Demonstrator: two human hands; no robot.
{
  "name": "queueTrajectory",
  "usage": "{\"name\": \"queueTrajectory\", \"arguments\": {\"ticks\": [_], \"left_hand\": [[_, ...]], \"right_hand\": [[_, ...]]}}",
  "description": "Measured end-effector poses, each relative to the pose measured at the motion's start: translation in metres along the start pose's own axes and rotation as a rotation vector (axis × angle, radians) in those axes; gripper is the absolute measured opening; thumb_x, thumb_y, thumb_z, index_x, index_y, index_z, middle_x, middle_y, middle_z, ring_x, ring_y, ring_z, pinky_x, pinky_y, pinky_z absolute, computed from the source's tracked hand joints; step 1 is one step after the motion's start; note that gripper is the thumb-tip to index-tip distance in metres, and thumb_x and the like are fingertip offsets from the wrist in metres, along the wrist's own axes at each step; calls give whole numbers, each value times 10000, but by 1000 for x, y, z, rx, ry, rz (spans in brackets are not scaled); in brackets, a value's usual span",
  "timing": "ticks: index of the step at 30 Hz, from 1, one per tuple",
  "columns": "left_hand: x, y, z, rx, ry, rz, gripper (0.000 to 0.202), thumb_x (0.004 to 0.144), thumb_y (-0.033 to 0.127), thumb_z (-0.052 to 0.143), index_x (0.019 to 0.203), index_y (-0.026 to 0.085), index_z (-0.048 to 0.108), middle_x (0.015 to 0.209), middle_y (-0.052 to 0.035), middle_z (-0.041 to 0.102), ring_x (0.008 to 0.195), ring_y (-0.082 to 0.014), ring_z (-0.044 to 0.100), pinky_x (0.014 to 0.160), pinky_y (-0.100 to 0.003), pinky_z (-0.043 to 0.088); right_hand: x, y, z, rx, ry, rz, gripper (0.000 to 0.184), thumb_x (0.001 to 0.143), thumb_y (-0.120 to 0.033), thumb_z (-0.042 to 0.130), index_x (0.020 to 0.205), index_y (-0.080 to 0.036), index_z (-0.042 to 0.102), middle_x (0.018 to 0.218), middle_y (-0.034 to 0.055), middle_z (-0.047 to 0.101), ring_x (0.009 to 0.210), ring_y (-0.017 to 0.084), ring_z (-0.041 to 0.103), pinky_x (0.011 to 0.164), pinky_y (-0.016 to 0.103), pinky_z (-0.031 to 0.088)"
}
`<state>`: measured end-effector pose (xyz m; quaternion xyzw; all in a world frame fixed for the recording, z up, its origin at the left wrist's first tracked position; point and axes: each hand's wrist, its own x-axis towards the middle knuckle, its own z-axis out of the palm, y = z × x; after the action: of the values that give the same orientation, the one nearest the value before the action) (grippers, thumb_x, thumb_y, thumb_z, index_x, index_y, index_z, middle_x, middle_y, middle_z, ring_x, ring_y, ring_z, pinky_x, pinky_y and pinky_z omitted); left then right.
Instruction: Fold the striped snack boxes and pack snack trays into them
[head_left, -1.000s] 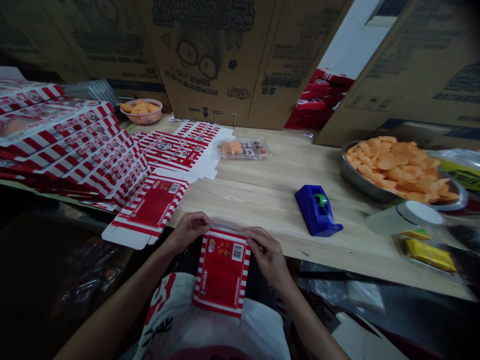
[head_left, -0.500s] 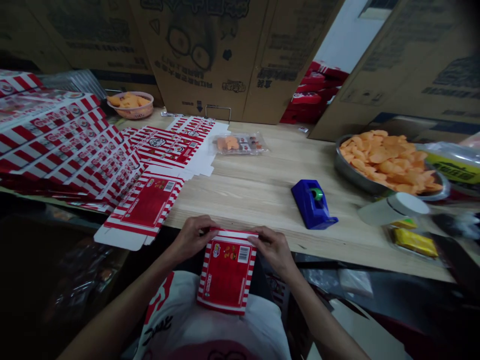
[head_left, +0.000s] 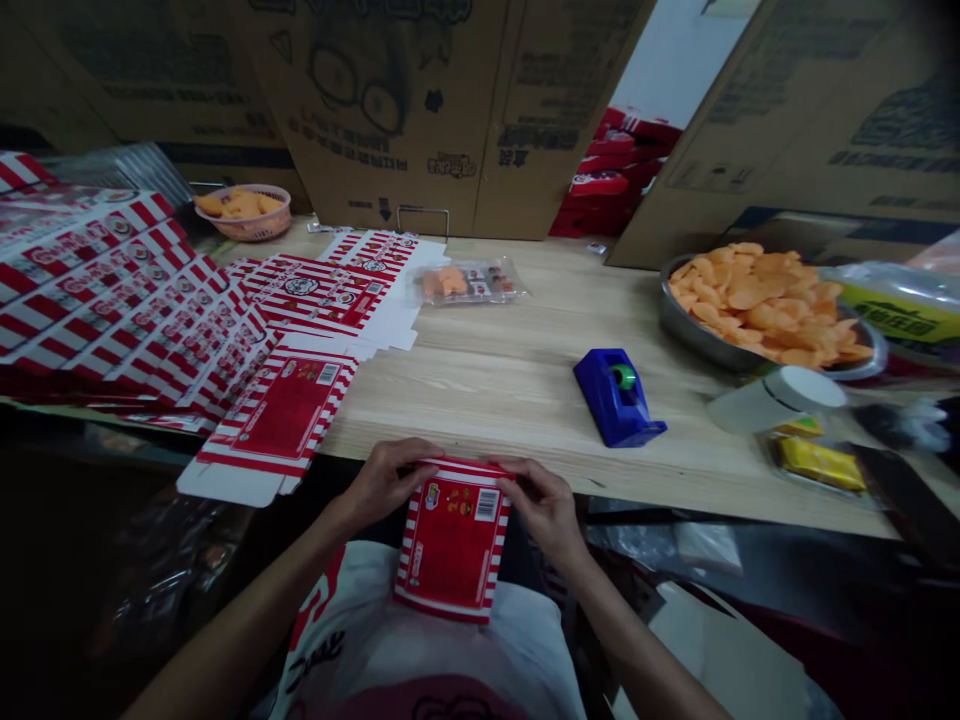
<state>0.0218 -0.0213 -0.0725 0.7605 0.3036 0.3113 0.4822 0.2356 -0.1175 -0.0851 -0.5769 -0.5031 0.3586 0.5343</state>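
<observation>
A red carton (head_left: 450,545) with red-and-white striped edges and a barcode leans against my shirt, in front of the table's near edge. My left hand (head_left: 386,485) grips its upper left corner between thumb and fingers. At the upper right corner, my right hand (head_left: 544,502) holds it the same way, fingers lying along the top edge. Whether anything is inside the carton is hidden. Flat striped cartons (head_left: 281,415) lie on the table to the left of my hands. A blue tape dispenser (head_left: 615,400) with a green roll stands to the right.
Folded striped boxes (head_left: 112,290) are stacked at the left. A clear packet (head_left: 471,281) lies mid-table. Right, a metal bowl (head_left: 679,325) holds orange chip-shaped pieces beside a white-lidded container (head_left: 780,400). A pink basket (head_left: 259,225) and large cardboard boxes (head_left: 390,110) stand behind.
My fingers have shifted along the carton's top edge, and the right fingers now stretch further over it. The carton stays in place. The camera view has turned slightly.
</observation>
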Motion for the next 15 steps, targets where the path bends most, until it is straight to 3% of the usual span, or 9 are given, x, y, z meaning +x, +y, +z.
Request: {"name": "queueTrajectory", "arguments": {"ticks": [3,6,8,10,12,13,15], "left_hand": [[-5,-2,6,-127,55,-5,169,798,253,622,910,195,735,922,-104,734,876,-214,673,788,-323,514],[-9,-4,13,-242,154,-67,97,757,260,673,797,197,736,894,-95,733,865,-214,672,783,-320,519],[-12,-7,18,-306,208,-156,73,725,260,710,741,191,723,882,-82,725,849,-204,667,760,-294,521],[-14,-11,22,-409,245,-268,97,696,272,742,728,190,704,838,-50,712,777,-181,661,693,-264,526],[-13,-16,26,-532,241,-381,148,679,297,759,762,197,688,787,-17,696,681,-158,650,613,-249,528],[-13,-18,28,-579,232,-421,174,673,309,764,782,200,684,772,-6,692,650,-152,644,588,-246,529],[-10,-18,32,-616,223,-454,211,665,326,769,815,201,687,775,-1,693,644,-151,647,581,-245,535]], "right_hand": [[-13,0,4,-7,25,-4,97,819,-280,631,864,-230,701,998,72,723,950,224,663,867,384,512],[-13,-5,-13,-99,38,-71,156,822,-259,620,959,-229,691,1105,95,685,1008,228,638,829,370,520],[-2,-9,-44,-210,219,-150,161,811,-259,625,958,-223,681,1107,105,670,1009,226,623,785,348,516],[15,-10,-86,-307,524,-191,129,796,-290,626,890,-212,666,1054,100,664,973,219,611,735,328,503],[32,-11,-131,-341,730,-111,159,753,-342,645,818,-197,651,985,83,658,904,208,597,670,302,482],[40,-10,-149,-323,731,-14,190,717,-367,661,779,-187,654,910,71,663,828,196,590,623,286,464],[53,-7,-174,-259,611,164,235,634,-394,700,672,-165,663,718,46,653,659,170,557,526,262,415]]}}
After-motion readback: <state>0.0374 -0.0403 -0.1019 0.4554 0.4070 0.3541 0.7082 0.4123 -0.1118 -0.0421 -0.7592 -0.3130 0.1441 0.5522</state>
